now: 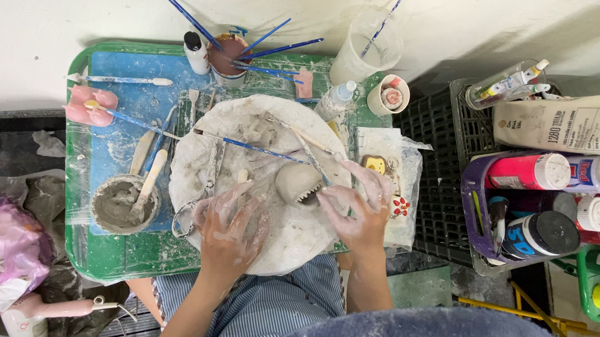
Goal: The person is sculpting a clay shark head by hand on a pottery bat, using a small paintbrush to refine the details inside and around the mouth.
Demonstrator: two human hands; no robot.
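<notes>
A small grey clay figure [298, 182] with a toothed edge sits on a round clay-smeared turntable [290, 245]. My right hand [356, 204], coated in clay, holds a thin pointed tool [312, 157] whose tip reaches the figure's right side. My left hand [230, 229] rests flat on the turntable to the left of the figure, fingers spread, holding nothing I can see. Blue-handled brushes [257, 148] and wooden tools lie across the turntable's far half.
A green tray [107, 261] holds a bowl of wet clay [120, 204] with wooden sticks, a cup of brushes [227, 57], a pink clay flower [90, 105]. Paint jars [536, 233] fill a basket at right. A clear measuring cup [369, 50] stands behind.
</notes>
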